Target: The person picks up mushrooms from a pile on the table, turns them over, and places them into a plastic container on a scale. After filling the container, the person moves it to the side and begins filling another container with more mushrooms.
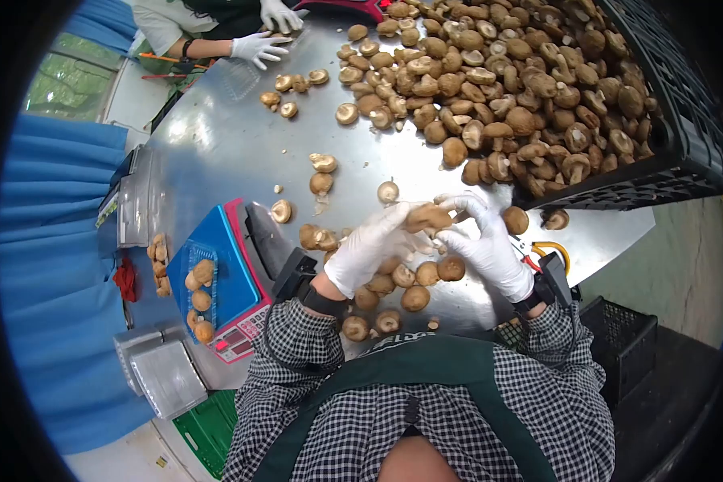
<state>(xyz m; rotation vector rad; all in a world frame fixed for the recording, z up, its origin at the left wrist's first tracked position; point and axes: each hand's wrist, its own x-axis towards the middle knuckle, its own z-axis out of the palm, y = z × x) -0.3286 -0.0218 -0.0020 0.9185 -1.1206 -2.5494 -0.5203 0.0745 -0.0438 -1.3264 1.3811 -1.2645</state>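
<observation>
Both my hands wear white gloves and meet over the metal table. My left hand (371,247) is closed around a brown shiitake mushroom (428,218). Thumb and fingers of my right hand (487,247) curl together at the right end of that same mushroom. Beneath and in front of my hands lie several loose shiitake mushrooms (415,298), some cap up. One pale mushroom (388,191) sits just beyond my left fingers, and another mushroom (515,219) lies right of my right hand.
A large mushroom heap (490,88) spills from a black crate (618,181). To the left, a blue-topped scale (226,253) carries a clear tray of mushrooms (202,300). Yellow-handled scissors (553,251) lie right. Another person's gloved hands (259,50) are at the far left. Clear trays (169,373) are stacked lower left.
</observation>
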